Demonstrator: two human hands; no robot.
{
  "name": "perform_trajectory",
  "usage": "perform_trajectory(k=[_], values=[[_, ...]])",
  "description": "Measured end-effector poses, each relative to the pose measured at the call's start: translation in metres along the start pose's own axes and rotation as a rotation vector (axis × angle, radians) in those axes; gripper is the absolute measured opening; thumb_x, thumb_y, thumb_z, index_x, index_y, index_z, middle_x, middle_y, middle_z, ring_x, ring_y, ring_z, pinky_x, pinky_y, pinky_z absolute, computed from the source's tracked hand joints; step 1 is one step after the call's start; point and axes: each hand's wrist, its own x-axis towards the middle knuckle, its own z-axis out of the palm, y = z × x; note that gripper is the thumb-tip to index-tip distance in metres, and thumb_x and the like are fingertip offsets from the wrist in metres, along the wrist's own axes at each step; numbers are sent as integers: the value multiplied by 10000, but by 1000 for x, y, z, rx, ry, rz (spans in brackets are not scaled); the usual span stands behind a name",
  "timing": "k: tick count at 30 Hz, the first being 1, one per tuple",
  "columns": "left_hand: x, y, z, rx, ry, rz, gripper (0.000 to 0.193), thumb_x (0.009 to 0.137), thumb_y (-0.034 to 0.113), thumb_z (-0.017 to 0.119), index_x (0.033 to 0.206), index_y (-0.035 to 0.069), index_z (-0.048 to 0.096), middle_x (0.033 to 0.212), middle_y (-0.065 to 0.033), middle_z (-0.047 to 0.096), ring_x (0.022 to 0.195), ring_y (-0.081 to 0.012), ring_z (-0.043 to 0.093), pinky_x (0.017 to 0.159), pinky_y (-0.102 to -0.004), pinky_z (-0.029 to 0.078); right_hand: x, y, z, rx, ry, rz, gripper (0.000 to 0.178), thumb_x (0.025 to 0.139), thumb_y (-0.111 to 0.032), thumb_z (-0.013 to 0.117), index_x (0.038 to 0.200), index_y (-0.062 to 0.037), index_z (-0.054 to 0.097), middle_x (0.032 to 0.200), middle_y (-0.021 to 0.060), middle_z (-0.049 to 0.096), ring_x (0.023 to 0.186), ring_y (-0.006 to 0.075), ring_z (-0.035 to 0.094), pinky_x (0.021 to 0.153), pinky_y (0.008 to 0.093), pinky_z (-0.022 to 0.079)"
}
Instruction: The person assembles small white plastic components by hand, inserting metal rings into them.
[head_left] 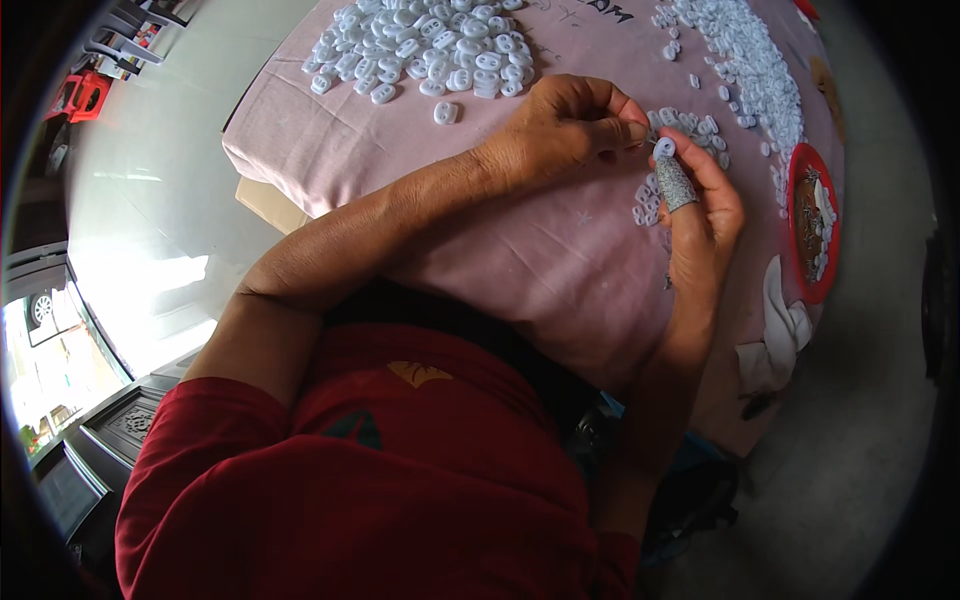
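Above the cloth, my right hand (708, 215) pinches a small white plastic piece (664, 148), rounded and with a hole in its face, between thumb and fingers. A grey speckled sleeve (676, 183) wraps that thumb. Close by on the left, my left hand (570, 128) is closed in a pinch, thumb and forefinger pressed together beside the white piece. Whatever sits between those fingertips is too small to make out. Similar white pieces with two holes (643, 205) lie on the cloth just under and behind my hands, partly hidden by them.
A large heap of white two-hole pieces (430, 45) covers the far left of the pink cloth (330, 140). Smaller white parts (760, 65) spread along the far right. A red dish (800, 270) with small metal bits stands at the right edge, near a crumpled white cloth (775, 340).
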Motion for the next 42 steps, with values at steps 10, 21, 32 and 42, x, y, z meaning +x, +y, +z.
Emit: perform_trajectory(k=[10, 21, 32, 42], values=[[0, -1, -1, -30, 7, -9, 103, 876, 78, 645, 940, -3, 648, 842, -39, 664, 753, -79, 609, 698, -218, 503, 0, 5, -2, -31, -32, -26, 311, 855, -33, 569, 1156, -16, 644, 874, -40, 598, 632, 3, 399, 541, 153, 296], [-2, 3, 1, 16, 26, -43, 111, 868, 71, 650, 946, -9, 651, 849, -52, 672, 774, -87, 622, 712, -218, 509, -1, 4, -1, -36, -38, -30, 311, 858, -25, 568, 1160, 9, 632, 972, 5, 632, 710, 16, 473, 583, 153, 351], [3, -4, -5, -189, -62, -103, 155, 876, 48, 644, 1009, -32, 653, 860, -103, 695, 730, -113, 666, 589, -202, 519, -1, 4, -3, -39, -51, -18, 319, 855, 0, 549, 1164, 28, 622, 1055, 54, 643, 880, 68, 567, 717, 172, 432], [2, -7, -5, -212, -49, -190, 146, 898, 107, 627, 996, -1, 640, 858, -73, 683, 715, -96, 645, 572, -197, 478, -4, -1, 4, -47, -53, -7, 304, 862, 2, 554, 1154, 26, 632, 1015, 40, 650, 838, 52, 554, 674, 156, 414]])
